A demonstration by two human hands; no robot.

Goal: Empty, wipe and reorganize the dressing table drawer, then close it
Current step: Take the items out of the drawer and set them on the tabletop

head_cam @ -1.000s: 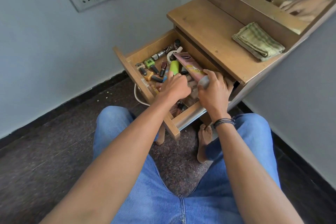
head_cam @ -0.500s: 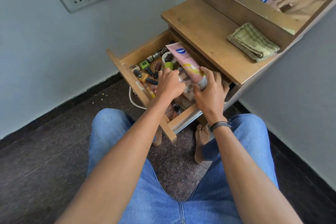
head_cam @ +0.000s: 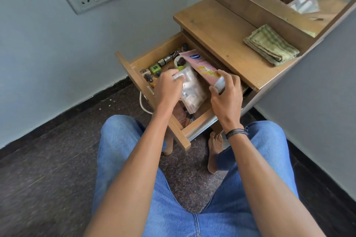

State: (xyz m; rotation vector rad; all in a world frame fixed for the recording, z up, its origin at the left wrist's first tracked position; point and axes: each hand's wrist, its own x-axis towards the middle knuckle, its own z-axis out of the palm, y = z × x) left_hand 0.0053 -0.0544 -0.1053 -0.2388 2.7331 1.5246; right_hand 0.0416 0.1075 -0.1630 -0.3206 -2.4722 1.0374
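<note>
Under the tabletop (head_cam: 217, 31) the drawer (head_cam: 158, 52) stood pulled out, its right end hidden beneath. The left hand (head_cam: 167, 88) pinched a clear pouch (head_cam: 192, 92), contents blurred, over the drawer. The right hand (head_cam: 227, 96) grasped a pink tube (head_cam: 200, 64) by its cap end. Small bottles (head_cam: 155, 68) crowded the drawer's far-left corner, labels unreadable.
</note>
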